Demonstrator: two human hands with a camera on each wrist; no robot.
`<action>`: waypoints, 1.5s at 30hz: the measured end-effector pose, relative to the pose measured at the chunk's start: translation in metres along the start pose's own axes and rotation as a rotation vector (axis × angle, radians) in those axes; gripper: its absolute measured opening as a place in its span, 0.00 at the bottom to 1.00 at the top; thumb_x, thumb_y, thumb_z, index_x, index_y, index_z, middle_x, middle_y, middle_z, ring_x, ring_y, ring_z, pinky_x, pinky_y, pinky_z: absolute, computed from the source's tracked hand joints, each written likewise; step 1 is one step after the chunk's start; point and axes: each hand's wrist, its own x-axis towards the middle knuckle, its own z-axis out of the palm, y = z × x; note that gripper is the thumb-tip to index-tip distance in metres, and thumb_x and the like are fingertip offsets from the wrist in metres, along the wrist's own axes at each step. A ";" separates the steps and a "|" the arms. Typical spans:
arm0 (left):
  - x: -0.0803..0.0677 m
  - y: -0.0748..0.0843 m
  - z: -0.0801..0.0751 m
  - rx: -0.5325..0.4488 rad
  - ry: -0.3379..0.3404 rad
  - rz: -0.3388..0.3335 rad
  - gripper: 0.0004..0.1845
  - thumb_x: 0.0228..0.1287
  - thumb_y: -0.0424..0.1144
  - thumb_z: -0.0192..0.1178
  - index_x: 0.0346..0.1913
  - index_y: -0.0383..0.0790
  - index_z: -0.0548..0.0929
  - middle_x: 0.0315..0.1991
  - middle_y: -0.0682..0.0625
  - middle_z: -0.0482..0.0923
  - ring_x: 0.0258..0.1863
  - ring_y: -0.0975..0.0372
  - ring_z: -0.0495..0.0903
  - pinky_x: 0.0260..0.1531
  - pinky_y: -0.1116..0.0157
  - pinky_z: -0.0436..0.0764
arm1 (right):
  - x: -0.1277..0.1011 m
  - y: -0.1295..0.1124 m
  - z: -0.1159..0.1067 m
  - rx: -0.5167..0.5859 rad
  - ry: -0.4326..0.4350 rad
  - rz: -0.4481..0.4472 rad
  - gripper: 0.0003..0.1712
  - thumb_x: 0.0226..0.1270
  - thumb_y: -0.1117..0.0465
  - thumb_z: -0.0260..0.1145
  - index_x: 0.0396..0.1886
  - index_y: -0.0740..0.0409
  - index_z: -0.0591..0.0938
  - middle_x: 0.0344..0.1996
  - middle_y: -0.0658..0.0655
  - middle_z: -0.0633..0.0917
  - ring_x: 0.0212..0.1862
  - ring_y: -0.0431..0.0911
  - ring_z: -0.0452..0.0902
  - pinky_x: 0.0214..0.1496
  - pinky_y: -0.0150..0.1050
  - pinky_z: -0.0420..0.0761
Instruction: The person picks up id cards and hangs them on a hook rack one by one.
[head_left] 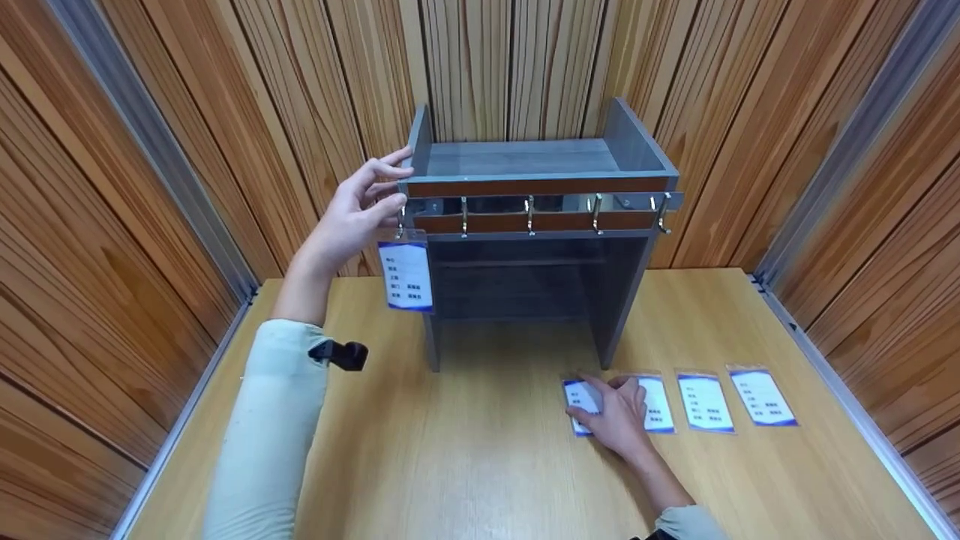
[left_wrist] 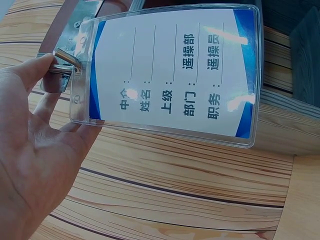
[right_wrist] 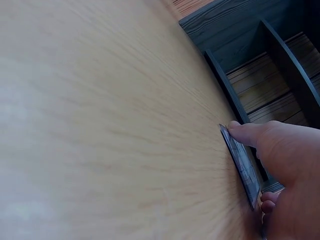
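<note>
A clear-sleeved name badge (head_left: 406,276) with blue corners and printed lines hangs from the leftmost hook of a metal hook rail (head_left: 493,204) on a grey wooden shelf unit (head_left: 525,161). My left hand (head_left: 352,206) is at that end, its thumb against the hook and fingers reaching to the shelf's side panel. In the left wrist view, the hook (left_wrist: 67,57) goes through the badge's top slot. Low on the right, my right hand (head_left: 619,416) grips another badge (head_left: 581,397) at the tabletop, its thumb on one edge. The other fingers are partly hidden.
Several more badges lie in a row on the wooden table (head_left: 465,465), including one (head_left: 705,401) right of my hand and one (head_left: 763,396) farthest right. Other hooks (head_left: 530,216) line the rail. Wood-grain walls (head_left: 847,225) with metal edging enclose the table.
</note>
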 end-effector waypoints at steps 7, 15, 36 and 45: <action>0.000 0.000 0.000 0.015 0.007 -0.009 0.18 0.89 0.36 0.55 0.74 0.42 0.76 0.92 0.60 0.61 0.89 0.47 0.66 0.78 0.33 0.77 | 0.000 -0.002 -0.003 0.005 -0.046 0.035 0.33 0.70 0.52 0.83 0.71 0.57 0.87 0.62 0.74 0.73 0.62 0.66 0.62 0.62 0.62 0.65; -0.001 -0.001 0.001 0.012 -0.003 0.001 0.19 0.89 0.36 0.55 0.75 0.39 0.75 0.92 0.59 0.60 0.89 0.48 0.65 0.78 0.33 0.77 | 0.002 -0.002 -0.004 0.016 -0.066 0.051 0.33 0.68 0.54 0.84 0.71 0.58 0.88 0.65 0.78 0.74 0.65 0.69 0.62 0.65 0.64 0.65; 0.001 -0.002 0.002 0.008 -0.009 0.017 0.19 0.89 0.35 0.54 0.75 0.38 0.75 0.93 0.58 0.59 0.89 0.48 0.66 0.78 0.33 0.78 | 0.005 -0.014 -0.005 -0.034 -0.117 -0.009 0.36 0.61 0.65 0.80 0.72 0.56 0.88 0.76 0.77 0.66 0.74 0.69 0.66 0.72 0.65 0.78; 0.000 -0.002 0.000 0.011 -0.004 0.013 0.18 0.89 0.36 0.54 0.74 0.41 0.76 0.92 0.59 0.60 0.89 0.49 0.66 0.78 0.33 0.77 | 0.009 -0.012 -0.005 -0.058 -0.103 -0.070 0.35 0.58 0.61 0.82 0.69 0.56 0.89 0.71 0.74 0.71 0.67 0.64 0.69 0.64 0.58 0.78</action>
